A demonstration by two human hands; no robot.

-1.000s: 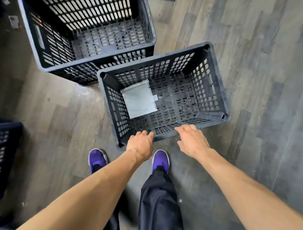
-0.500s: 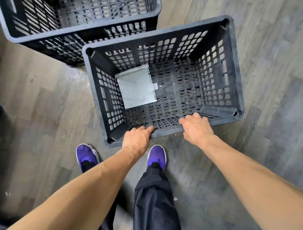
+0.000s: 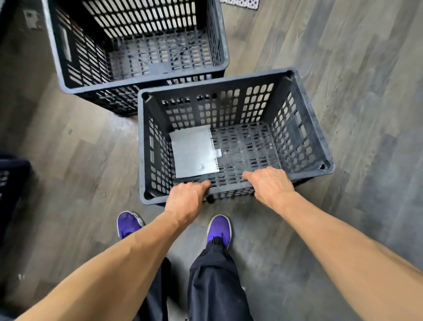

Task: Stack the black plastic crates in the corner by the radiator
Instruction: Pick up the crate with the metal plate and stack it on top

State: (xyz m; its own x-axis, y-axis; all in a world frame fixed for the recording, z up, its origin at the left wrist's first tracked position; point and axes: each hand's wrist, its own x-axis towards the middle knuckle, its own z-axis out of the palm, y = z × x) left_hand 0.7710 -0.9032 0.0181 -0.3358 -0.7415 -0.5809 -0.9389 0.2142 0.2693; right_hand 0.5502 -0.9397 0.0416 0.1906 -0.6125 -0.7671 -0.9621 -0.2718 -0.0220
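A black perforated plastic crate (image 3: 304, 128) stands on the floor right in front of my feet. A grey metal sheet (image 3: 194, 151) lies in its bottom at the left. My left hand (image 3: 186, 200) and my right hand (image 3: 271, 185) both grip the crate's near rim, fingers curled over the edge. A second, taller black crate (image 3: 66, 75) with slotted walls stands just behind it to the left, its near wall close to the first crate's far rim.
Grey wood-look plank floor (image 3: 354, 68) stretches away to the right. Another dark crate's edge (image 3: 11, 174) shows at the far left. My purple shoes (image 3: 218, 229) stand just behind the held crate. A patterned mat corner (image 3: 240, 2) lies at the top.
Both hands went from resting near the rim to closing around it. The view has pulled back, so the held crate sits lower in view and more of the taller crate shows.
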